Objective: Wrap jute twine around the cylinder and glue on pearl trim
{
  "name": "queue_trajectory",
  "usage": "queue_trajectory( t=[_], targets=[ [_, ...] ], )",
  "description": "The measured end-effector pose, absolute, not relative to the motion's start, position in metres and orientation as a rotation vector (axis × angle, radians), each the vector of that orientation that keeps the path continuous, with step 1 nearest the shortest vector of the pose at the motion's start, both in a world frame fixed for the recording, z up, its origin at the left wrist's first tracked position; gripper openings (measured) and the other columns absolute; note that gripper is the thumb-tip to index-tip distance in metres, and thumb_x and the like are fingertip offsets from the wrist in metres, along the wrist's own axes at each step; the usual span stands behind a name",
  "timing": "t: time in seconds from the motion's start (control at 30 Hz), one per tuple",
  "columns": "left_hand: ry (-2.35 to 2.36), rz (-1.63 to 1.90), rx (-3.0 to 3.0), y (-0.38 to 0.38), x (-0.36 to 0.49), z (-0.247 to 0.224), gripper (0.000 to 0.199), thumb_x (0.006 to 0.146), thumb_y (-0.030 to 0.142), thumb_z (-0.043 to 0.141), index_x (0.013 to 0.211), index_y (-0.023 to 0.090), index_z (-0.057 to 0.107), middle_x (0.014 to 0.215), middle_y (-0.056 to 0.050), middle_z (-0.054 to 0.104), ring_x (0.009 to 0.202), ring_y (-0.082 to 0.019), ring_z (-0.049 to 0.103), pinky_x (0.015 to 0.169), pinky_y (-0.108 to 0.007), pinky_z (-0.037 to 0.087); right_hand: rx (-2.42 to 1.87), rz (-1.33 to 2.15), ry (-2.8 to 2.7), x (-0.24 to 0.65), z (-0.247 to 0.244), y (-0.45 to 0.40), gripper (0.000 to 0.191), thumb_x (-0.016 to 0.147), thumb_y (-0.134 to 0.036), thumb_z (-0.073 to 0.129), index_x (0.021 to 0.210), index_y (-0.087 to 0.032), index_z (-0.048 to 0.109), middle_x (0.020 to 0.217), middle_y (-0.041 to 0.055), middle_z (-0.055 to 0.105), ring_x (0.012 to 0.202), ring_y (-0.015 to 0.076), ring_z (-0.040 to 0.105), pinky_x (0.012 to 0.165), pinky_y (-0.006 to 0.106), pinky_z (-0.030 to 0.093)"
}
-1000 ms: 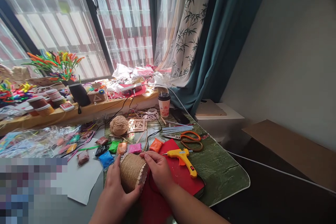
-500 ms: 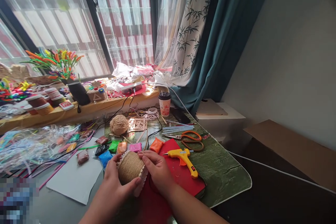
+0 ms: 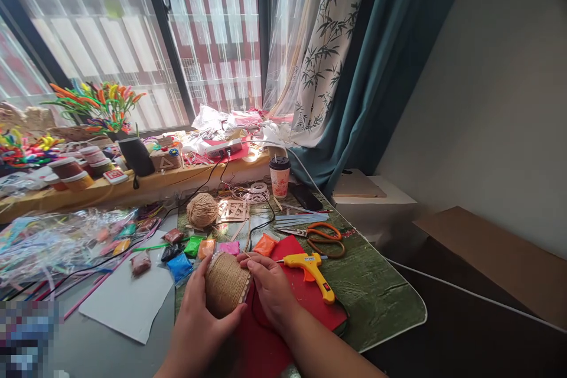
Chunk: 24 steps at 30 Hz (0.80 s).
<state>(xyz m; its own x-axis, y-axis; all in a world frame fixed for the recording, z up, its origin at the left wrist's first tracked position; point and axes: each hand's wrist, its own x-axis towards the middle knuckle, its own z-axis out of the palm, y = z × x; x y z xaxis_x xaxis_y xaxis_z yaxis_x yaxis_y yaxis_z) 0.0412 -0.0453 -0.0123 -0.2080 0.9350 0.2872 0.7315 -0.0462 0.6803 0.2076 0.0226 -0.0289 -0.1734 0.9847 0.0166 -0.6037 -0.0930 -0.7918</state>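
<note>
A twine-wrapped object [image 3: 225, 284] with a scalloped pale edge is held above a red book [image 3: 316, 298]. My left hand [image 3: 201, 307] grips it from the left, with the thumb along its lower side. At its upper right edge, my right hand [image 3: 268, 283] pinches a thin strand of twine between thumb and fingers. Just right of that hand a yellow glue gun [image 3: 312, 271] lies on the red book. Orange-handled scissors [image 3: 323, 236] rest behind it. A ball of twine [image 3: 202, 210] sits farther back on the table.
Small coloured packets [image 3: 180, 267] lie behind my hands. A paper cup [image 3: 279, 177] and a phone [image 3: 305, 196] stand or lie farther back. White paper [image 3: 128, 301] is at left, beside plastic bags [image 3: 66, 242]. Black cables cross the table.
The wrapped object has turned slightly in my hands and shifted a little right, so less of its scalloped edge shows. My right hand still pinches the strand. The view has moved slightly.
</note>
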Motion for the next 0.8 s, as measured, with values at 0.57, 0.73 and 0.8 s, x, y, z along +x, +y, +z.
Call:
queue_trajectory(
  t=[0.57, 0.73, 0.8],
  targets=[
    [1.931, 1.272, 1.635, -0.061, 0.044, -0.031, 0.095, 0.079, 0.051, 0.074, 0.159, 0.022, 0.032, 0.161, -0.017, 0.047, 0.151, -0.041, 0.047, 0.127, -0.061, 0.037, -0.587, 1.815, -0.636, 0.209, -0.021, 0.023, 0.028, 0.064, -0.037, 0.097, 0.079, -0.021, 0.08, 0.099, 0.0096, 0.083, 0.107, 0.0311, 0.073, 0.105, 0.045, 0.051],
    [1.899, 1.308, 1.57, -0.066, 0.045, -0.034, 0.097, 0.077, 0.05, 0.077, 0.157, 0.021, 0.031, 0.157, -0.019, 0.048, 0.149, -0.042, 0.048, 0.125, -0.061, 0.039, -0.568, 1.846, -0.606, 0.207, -0.02, 0.021, 0.022, 0.063, -0.031, 0.094, 0.074, -0.021, 0.079, 0.099, 0.0081, 0.082, 0.106, 0.029, 0.072, 0.102, 0.041, 0.051],
    [1.945, 1.271, 1.573, -0.068, 0.042, -0.032, 0.097, 0.076, 0.053, 0.076, 0.156, 0.021, 0.032, 0.156, -0.02, 0.048, 0.148, -0.043, 0.048, 0.123, -0.062, 0.04, -0.566, 1.85, -0.597, 0.207, -0.021, 0.021, 0.023, 0.062, -0.031, 0.095, 0.074, -0.02, 0.078, 0.099, 0.0078, 0.082, 0.102, 0.0279, 0.072, 0.1, 0.04, 0.051]
  ],
)
